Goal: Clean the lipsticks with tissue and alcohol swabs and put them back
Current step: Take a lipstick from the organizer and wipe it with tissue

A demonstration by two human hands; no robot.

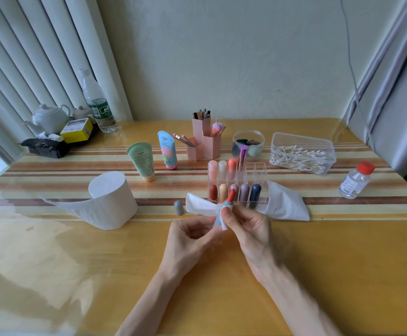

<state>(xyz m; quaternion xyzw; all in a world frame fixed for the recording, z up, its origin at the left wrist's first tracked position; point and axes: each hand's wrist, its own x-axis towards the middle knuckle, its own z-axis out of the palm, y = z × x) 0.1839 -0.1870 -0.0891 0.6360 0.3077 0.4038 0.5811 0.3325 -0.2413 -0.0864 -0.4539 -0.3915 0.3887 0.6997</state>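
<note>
Left hand (192, 236) and right hand (248, 226) both pinch one open red lipstick (230, 196), wrapped in tissue (197, 206), over open table (319, 251) just before a rack (255, 168) holding nine lipsticks.

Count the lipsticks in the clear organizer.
9 in the organizer. Back row: pink, white, coral, purple. Front row: red, peach, mauve, lilac, navy. The held lipstick partly covers mauve.

- The left hand (190, 236) grips the lower end of an open red lipstick (229, 199), which is tilted.
- The right hand (248, 229) pinches a white tissue (200, 206) around its grey-blue case.
- A grey cap (179, 207) sits on the table (319, 251) just left of the tissue.
- Behind the hands, a clear organizer (258, 168) holds capped lipsticks (244, 192) in two rows.
- A toilet roll (111, 197) stands well to the left.
</note>
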